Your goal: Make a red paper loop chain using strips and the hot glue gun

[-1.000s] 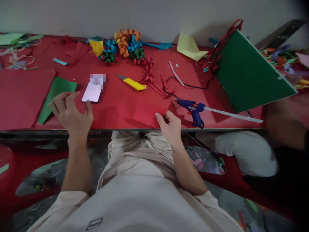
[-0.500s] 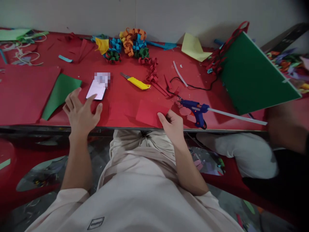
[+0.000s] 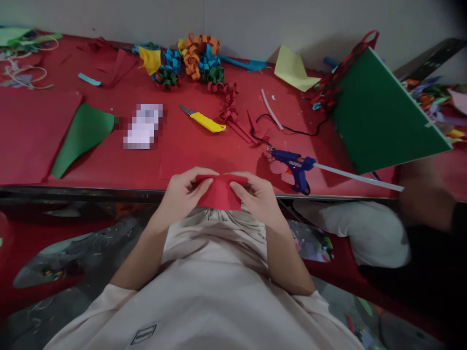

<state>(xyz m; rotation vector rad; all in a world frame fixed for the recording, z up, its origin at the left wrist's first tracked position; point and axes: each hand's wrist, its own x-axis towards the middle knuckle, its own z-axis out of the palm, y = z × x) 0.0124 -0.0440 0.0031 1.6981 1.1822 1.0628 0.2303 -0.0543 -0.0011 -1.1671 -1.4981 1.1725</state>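
A small red paper (image 3: pixel 219 194) is held between both hands at the table's front edge, its lower part hanging over the edge. My left hand (image 3: pixel 188 192) pinches its left side between thumb and fingers. On its right side, my right hand (image 3: pixel 253 194) grips it the same way. Right of my right hand lies a blue glue gun (image 3: pixel 297 167) with a long white glue stick in it. Beyond the paper rests a yellow cutter (image 3: pixel 206 121) with its blade showing. A phone (image 3: pixel 144 127), partly pixelated, lies on the left.
Coiled paper chains (image 3: pixel 200 58) lie at the back of the red table (image 3: pixel 175 141). Green paper (image 3: pixel 83 136) is at the left. A green board (image 3: pixel 390 116) leans at the right, near another person's arm (image 3: pixel 419 189). A black cord (image 3: pixel 302 133) runs behind the glue gun.
My left hand has come from beside the phone to the red paper and taken hold of it. My right hand has drawn the paper slightly nearer to my body.
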